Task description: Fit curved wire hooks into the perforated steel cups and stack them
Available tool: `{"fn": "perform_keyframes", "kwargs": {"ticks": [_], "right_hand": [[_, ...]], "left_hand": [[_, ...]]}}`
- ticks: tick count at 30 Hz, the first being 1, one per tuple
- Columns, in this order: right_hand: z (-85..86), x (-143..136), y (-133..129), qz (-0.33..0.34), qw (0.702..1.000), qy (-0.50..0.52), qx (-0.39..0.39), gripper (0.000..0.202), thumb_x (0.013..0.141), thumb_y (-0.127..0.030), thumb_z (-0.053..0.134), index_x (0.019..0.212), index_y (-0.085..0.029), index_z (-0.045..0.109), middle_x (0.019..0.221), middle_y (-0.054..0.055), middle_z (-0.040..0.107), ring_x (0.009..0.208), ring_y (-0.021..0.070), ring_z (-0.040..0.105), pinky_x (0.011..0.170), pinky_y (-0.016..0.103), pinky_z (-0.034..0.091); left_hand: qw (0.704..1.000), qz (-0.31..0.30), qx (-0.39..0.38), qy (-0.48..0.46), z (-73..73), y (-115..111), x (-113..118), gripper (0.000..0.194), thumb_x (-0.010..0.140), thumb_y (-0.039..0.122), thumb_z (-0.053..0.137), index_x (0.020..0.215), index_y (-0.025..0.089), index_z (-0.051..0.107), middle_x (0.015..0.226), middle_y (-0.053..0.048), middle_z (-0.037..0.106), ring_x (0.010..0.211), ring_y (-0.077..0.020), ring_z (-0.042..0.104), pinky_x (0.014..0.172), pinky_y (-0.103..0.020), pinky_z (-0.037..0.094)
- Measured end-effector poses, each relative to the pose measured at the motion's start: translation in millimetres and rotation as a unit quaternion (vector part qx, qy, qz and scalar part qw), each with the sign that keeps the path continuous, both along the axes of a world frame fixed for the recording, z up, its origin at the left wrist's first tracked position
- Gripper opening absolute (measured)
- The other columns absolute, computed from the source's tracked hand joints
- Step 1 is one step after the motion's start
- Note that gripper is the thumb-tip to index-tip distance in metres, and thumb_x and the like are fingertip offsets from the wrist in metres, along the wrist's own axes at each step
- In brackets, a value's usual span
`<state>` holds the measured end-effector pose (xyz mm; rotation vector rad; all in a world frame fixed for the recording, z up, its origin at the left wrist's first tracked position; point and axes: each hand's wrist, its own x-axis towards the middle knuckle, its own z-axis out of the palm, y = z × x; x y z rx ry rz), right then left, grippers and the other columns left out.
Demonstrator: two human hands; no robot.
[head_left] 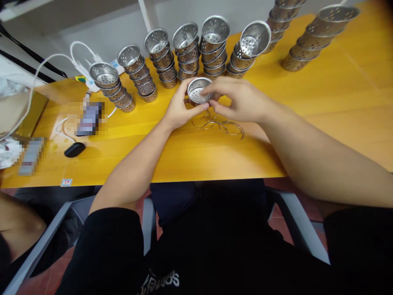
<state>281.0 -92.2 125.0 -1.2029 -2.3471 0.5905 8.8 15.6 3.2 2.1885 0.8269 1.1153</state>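
A perforated metal cup [196,95] is held upright over the yellow table, its round mouth tilted toward me. My left hand [180,104] wraps around the cup's left side, thumb along the near side. On the right side, my right hand [233,96] grips the cup, with the index finger over the rim and reaching inside and the thumb at the near outer wall. Several thin wire rings [231,128] lie on the table just below the cup and my right hand. The cup's far side is partly hidden by my fingers.
Leaning stacks of perforated metal cups [188,53] line the back of the table [215,164], with another stack [319,37] at the right. A blurred phone [89,119], white cables, and a black oval object [75,150] lie left. Another person's arm [21,225] is at the left edge.
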Motion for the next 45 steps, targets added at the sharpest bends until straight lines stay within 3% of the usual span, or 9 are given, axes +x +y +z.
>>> {"fn": "perform_keyframes", "kwargs": {"ticks": [4,8,11,15,19,27,33,39,45], "right_hand": [[5.0,14,3,-0.077,0.994,0.051,0.053,0.047,0.107,-0.055,0.084,0.149,-0.037,0.076,0.167,0.018,0.073,0.120,0.0413,0.078,0.123,0.063,0.068],[-4.0,39,21,0.058,0.996,-0.062,0.003,0.076,0.097,-0.066,0.095,0.157,-0.024,0.077,0.164,0.026,0.067,0.144,0.0475,0.070,0.139,0.065,0.059],[-16.4,50,33,0.078,0.987,-0.132,-0.056,0.096,0.086,-0.071,0.108,0.162,-0.021,0.079,0.160,0.025,0.069,0.148,0.0514,0.071,0.141,0.067,0.058],[-26.4,50,40,0.102,0.982,-0.143,-0.074,0.064,0.101,-0.062,0.096,0.153,-0.025,0.086,0.146,0.020,0.078,0.123,0.0419,0.079,0.121,0.061,0.068],[-30.0,44,42,0.098,0.984,-0.133,-0.063,0.036,0.106,-0.047,0.086,0.137,-0.029,0.091,0.127,0.013,0.084,0.099,0.0335,0.078,0.096,0.051,0.067],[-30.9,31,39,0.056,0.988,-0.132,-0.065,0.025,0.106,-0.020,0.078,0.127,-0.028,0.089,0.116,0.011,0.093,0.096,0.0342,0.082,0.095,0.051,0.063],[-22.0,32,33,0.029,0.994,-0.016,-0.107,0.031,0.108,-0.059,0.094,0.120,-0.030,0.089,0.108,0.010,0.092,0.099,0.0376,0.083,0.102,0.060,0.071],[-14.8,38,34,0.000,0.981,0.138,-0.136,0.061,0.094,-0.084,0.105,0.106,-0.030,0.082,0.097,0.010,0.085,0.084,0.0284,0.068,0.090,0.055,0.062],[-23.2,37,40,-0.087,0.964,0.199,-0.151,0.086,0.087,-0.111,0.097,0.118,-0.033,0.076,0.092,0.004,0.082,0.069,0.0227,0.057,0.076,0.051,0.054]], "left_hand": [[0.999,0.030,-0.010,-0.019,-3.9,5,-1,0.114,0.094,0.108,0.090,0.175,0.031,0.065,0.173,-0.017,0.079,0.161,-0.0382,0.081,0.149,-0.064,0.063],[0.998,0.047,-0.027,-0.013,-15.9,20,-9,0.117,0.097,0.107,0.087,0.180,0.030,0.057,0.170,-0.020,0.079,0.155,-0.0370,0.082,0.142,-0.064,0.068],[0.996,0.059,-0.054,-0.029,-19.1,22,-11,0.118,0.095,0.105,0.092,0.177,0.027,0.059,0.168,-0.022,0.080,0.154,-0.0383,0.083,0.138,-0.065,0.071],[0.995,0.023,-0.084,-0.047,-12.4,9,-3,0.111,0.095,0.102,0.095,0.171,0.027,0.066,0.167,-0.021,0.079,0.154,-0.0392,0.083,0.133,-0.067,0.076],[0.990,-0.024,-0.131,-0.054,-4.1,-8,3,0.110,0.091,0.103,0.099,0.164,0.027,0.069,0.158,-0.017,0.082,0.130,-0.0318,0.091,0.119,-0.065,0.083],[0.985,-0.060,-0.154,-0.041,-2.4,-15,1,0.106,0.098,0.100,0.095,0.169,0.028,0.062,0.157,-0.016,0.082,0.119,-0.0279,0.093,0.111,-0.063,0.085],[0.998,-0.053,-0.042,-0.004,-16.4,2,2,0.110,0.103,0.098,0.090,0.177,0.025,0.056,0.167,-0.017,0.075,0.158,-0.0359,0.083,0.136,-0.065,0.073],[0.998,-0.049,-0.038,0.009,-17.4,8,2,0.118,0.103,0.107,0.081,0.186,0.029,0.049,0.176,-0.016,0.069,0.166,-0.0353,0.078,0.147,-0.063,0.064],[0.998,-0.061,-0.032,0.000,-21.4,12,-1,0.120,0.101,0.109,0.081,0.186,0.031,0.048,0.175,-0.016,0.069,0.167,-0.0349,0.076,0.147,-0.062,0.063]]}}
